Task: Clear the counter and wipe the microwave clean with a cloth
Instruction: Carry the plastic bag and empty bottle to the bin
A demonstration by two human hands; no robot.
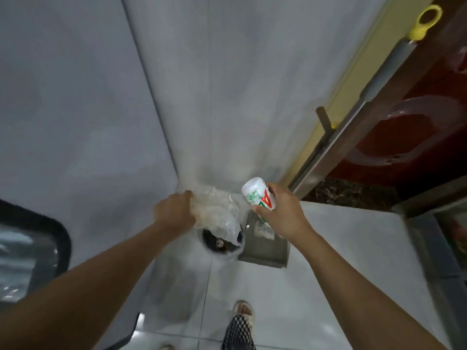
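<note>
Over a bin (222, 245) on the floor, the left hand (174, 210) pinches a crumpled plastic bag (217, 213) and the right hand (283, 213) wraps its fingers round a white bottle (257, 195), likely counter clutter being binned; the microwave is out of view.

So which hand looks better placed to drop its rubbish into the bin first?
Probably the left hand: its clear plastic bag hangs directly over the bin, while the right hand holds the white bottle off to the side.
</note>
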